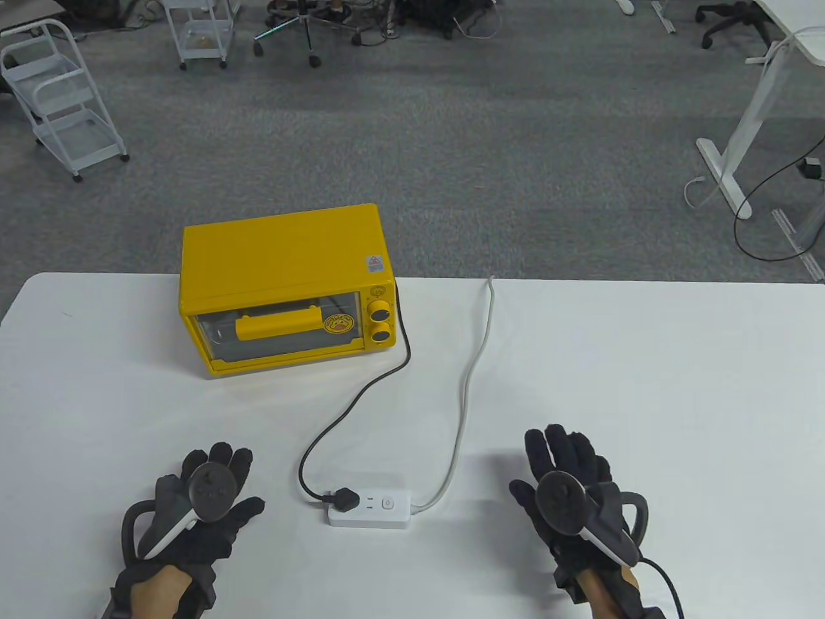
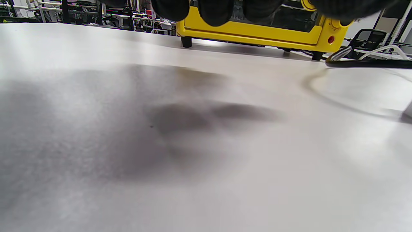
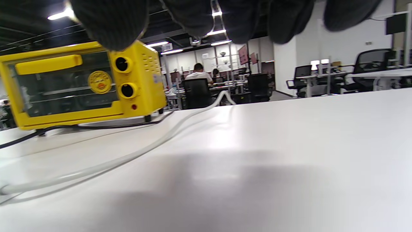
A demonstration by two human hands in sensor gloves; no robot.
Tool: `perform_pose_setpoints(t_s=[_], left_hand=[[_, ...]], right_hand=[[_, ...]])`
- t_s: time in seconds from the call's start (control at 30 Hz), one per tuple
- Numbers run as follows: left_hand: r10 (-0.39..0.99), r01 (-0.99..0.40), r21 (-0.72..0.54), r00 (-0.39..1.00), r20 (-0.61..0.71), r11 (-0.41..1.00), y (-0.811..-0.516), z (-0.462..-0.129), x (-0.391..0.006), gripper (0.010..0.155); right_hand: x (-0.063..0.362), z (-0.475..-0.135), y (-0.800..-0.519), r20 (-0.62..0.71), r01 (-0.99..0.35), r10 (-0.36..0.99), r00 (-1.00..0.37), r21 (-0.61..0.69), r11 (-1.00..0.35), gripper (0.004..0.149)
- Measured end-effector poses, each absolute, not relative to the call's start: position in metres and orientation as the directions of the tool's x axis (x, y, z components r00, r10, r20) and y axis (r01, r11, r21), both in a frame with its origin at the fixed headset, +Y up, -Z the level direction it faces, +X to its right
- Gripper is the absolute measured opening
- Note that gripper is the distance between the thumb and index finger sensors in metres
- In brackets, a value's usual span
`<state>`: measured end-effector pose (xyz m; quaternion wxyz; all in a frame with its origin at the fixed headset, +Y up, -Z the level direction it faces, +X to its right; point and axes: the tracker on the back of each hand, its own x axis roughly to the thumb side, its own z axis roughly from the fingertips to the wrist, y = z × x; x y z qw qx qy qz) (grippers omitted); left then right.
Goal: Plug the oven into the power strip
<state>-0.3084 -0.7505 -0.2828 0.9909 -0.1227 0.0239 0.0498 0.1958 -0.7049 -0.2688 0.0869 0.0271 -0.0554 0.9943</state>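
A yellow toaster oven (image 1: 287, 290) stands at the back left of the white table (image 1: 644, 387); it also shows in the left wrist view (image 2: 257, 29) and the right wrist view (image 3: 80, 87). Its black cord (image 1: 348, 406) curves down to a black plug (image 1: 343, 498) that sits in the left end of a white power strip (image 1: 372, 508). My left hand (image 1: 209, 496) hovers flat and open, empty, left of the strip. My right hand (image 1: 567, 477) hovers flat and open, empty, right of the strip.
The strip's white cable (image 1: 467, 387) runs from its right end up to the table's far edge, and shows in the right wrist view (image 3: 154, 145). White carts (image 1: 61, 97) and desks stand on the grey floor beyond.
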Motion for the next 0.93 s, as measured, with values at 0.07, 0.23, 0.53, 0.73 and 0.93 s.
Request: perform_pose_setpoints(t_s=[0.07, 0.23, 0.53, 0.73, 0.93], left_hand=[[0.096, -0.106, -0.246, 0.994, -0.053, 0.963, -0.752, -0.283, -0.308, 0.087], [0.107, -0.115, -0.247, 0.993, -0.045, 0.962, -0.752, -0.285, -0.306, 0.088], [0.125, -0.131, -0.217, 0.991, -0.041, 0.967, -0.750, -0.283, -0.306, 0.088], [0.120, -0.127, -0.232, 0.992, -0.044, 0.964, -0.752, -0.286, -0.306, 0.089], [0.110, -0.116, -0.234, 0.993, -0.041, 0.965, -0.752, -0.285, -0.305, 0.089]], right_hand=[[0.206, -0.270, -0.709, 0.038, -0.192, 0.189, -0.981, -0.087, -0.977, 0.078], [0.210, -0.277, -0.721, 0.017, -0.168, 0.169, -0.986, 0.012, -0.986, 0.083], [0.204, -0.280, -0.729, 0.034, -0.148, 0.151, -0.988, 0.077, -0.986, 0.083], [0.204, -0.280, -0.728, 0.033, -0.136, 0.139, -0.990, 0.092, -0.987, 0.083], [0.201, -0.279, -0.731, 0.036, -0.133, 0.137, -0.990, 0.112, -0.985, 0.083]])
